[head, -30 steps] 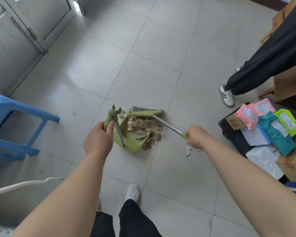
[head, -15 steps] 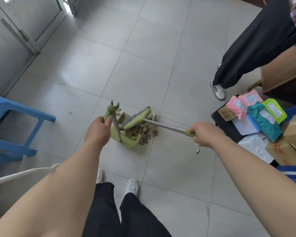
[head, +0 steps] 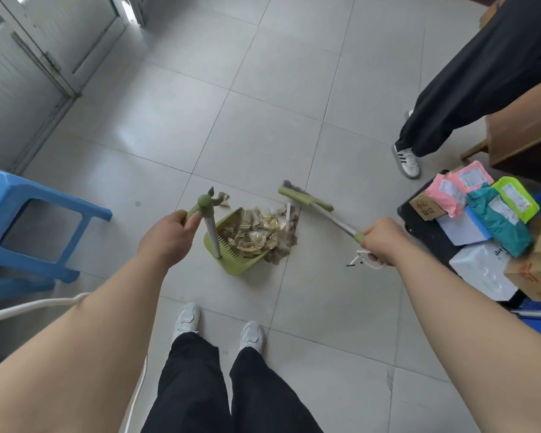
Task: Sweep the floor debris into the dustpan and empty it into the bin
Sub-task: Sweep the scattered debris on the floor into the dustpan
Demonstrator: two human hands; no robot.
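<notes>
One view only: a head-worn wide-angle camera, at standing height, facing forward and steeply down onto the tiled floor (head: 263, 120). Forearms (head: 75, 354) enter from the bottom corners; the left hand (head: 166, 237) and right hand (head: 383, 240), gripping dustpan (head: 241, 268) and broom (head: 303, 200), sit mid-frame at arm's reach. The wearer's shoes (head: 186, 318) lie near the bottom edge — straight tile joints bow outward.

We are looking down on pale grey floor tiles (head: 263, 126) that are catching soft daylight. A grey metal door (head: 85, 35) is standing at the upper left, a blue plastic stool (head: 0, 198) is sitting at the left edge, and wooden furniture (head: 528, 129) is showing at the right, beside stacked parcels (head: 500, 226).
</notes>
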